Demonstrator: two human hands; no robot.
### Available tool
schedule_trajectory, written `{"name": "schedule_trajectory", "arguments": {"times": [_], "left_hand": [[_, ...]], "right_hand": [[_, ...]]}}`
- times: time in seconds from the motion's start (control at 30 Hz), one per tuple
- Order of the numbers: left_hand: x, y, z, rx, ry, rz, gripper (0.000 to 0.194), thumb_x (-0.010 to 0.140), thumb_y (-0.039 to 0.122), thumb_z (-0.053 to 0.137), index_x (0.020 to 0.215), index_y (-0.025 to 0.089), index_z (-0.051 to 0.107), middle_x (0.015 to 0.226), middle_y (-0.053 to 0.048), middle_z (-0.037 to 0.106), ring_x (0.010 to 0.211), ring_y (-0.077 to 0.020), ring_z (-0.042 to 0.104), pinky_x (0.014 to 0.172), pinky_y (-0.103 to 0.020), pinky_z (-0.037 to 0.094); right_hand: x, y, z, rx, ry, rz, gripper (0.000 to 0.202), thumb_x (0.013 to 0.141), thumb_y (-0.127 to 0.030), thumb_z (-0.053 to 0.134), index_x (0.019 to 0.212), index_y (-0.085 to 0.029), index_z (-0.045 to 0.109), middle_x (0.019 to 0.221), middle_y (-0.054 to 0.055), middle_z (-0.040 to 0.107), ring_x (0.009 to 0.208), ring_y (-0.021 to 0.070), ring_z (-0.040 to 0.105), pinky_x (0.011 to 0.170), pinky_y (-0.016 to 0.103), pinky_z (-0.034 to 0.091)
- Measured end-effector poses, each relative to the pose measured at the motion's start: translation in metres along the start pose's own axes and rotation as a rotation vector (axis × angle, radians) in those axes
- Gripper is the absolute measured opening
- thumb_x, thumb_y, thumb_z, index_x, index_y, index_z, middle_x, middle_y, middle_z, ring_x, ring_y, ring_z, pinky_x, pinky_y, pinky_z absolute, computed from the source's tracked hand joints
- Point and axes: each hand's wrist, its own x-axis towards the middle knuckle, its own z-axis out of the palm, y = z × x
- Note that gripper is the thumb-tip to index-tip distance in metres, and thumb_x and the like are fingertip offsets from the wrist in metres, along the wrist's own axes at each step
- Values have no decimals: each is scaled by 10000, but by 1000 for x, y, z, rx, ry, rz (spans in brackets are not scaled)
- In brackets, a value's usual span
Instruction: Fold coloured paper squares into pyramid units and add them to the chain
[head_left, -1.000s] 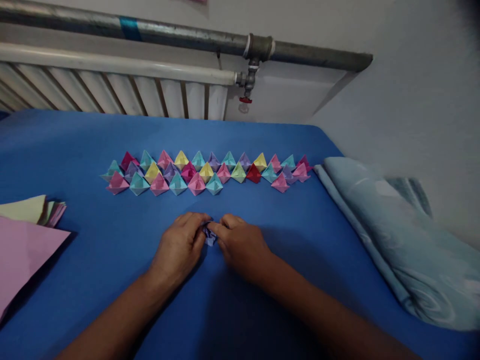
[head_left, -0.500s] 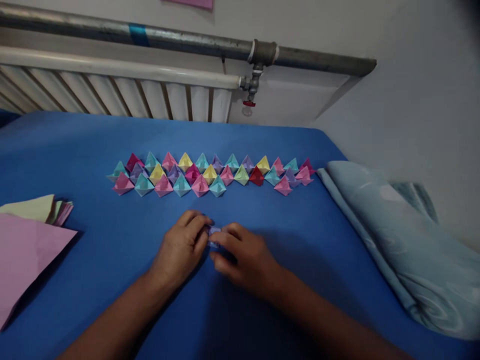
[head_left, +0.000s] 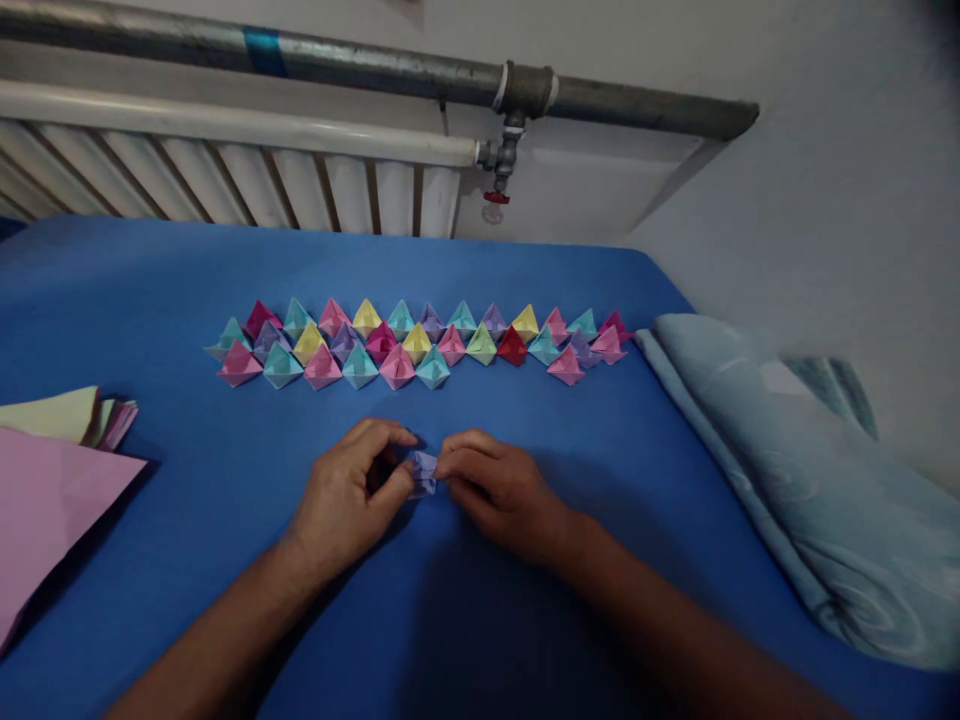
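Note:
Between my two hands is a small purple folded paper (head_left: 424, 472), just above or on the blue surface. My left hand (head_left: 349, 490) grips its left side, the thumb on the near edge and the index finger curved above it. My right hand (head_left: 506, 490) pinches the paper's right end between thumb and fingers. Part of the paper is hidden by the fingertips. Beyond my hands, several small folded paper boats (head_left: 397, 366) stand in close rows, in pink, turquoise, yellow, purple, green and red.
A stack of coloured paper sheets (head_left: 60, 490), pink on top, lies at the left. On the right rests a folded light-blue cloth (head_left: 795, 480). Behind the blue table (head_left: 187, 260) are a white radiator (head_left: 247, 180), a metal pipe (head_left: 390, 75) and a red-handled valve (head_left: 496, 197).
My right fingers have drawn together into a pinch at the paper's right end. My left index finger has lifted away from the thumb, and more of the purple paper shows.

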Motion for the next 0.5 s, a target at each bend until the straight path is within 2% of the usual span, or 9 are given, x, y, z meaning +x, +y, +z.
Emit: {"name": "schedule_trajectory", "arguments": {"times": [0.07,0.13,0.23,0.33,0.5], "left_hand": [[2,-5,1,-68,-38,46,227,809,188,512,994,224,638,1007,-33,668,913,-174,627,796,-316,499],[3,-8,2,-90,-95,80,245,809,170,506,996,240,649,1011,-23,678,970,-176,618,843,-321,486],[2,-8,2,-61,-145,51,220,798,174,524,960,241,659,873,0,667,805,-147,627,731,-282,495],[1,-4,0,-13,-143,-13,178,780,198,549,919,224,656,757,18,607,629,-113,569,605,-248,466],[1,1,-2,45,-110,-79,137,750,176,537,827,206,646,757,19,596,562,-89,514,552,-229,423]], "right_hand": [[0,1,0,-3,-3,-27,169,868,-68,482,909,-193,588,926,56,619,875,139,596,791,281,504],[1,1,0,-11,1,-47,171,865,-62,487,908,-192,589,931,57,627,884,141,599,801,285,504],[2,3,0,-5,4,-60,173,875,-72,479,916,-201,587,930,50,631,889,141,599,807,294,505],[3,4,3,16,3,-60,182,876,-72,468,924,-205,582,935,47,633,891,141,598,812,303,500],[6,2,6,68,8,0,201,857,-65,465,953,-208,568,918,35,635,876,143,598,811,314,492]]}}
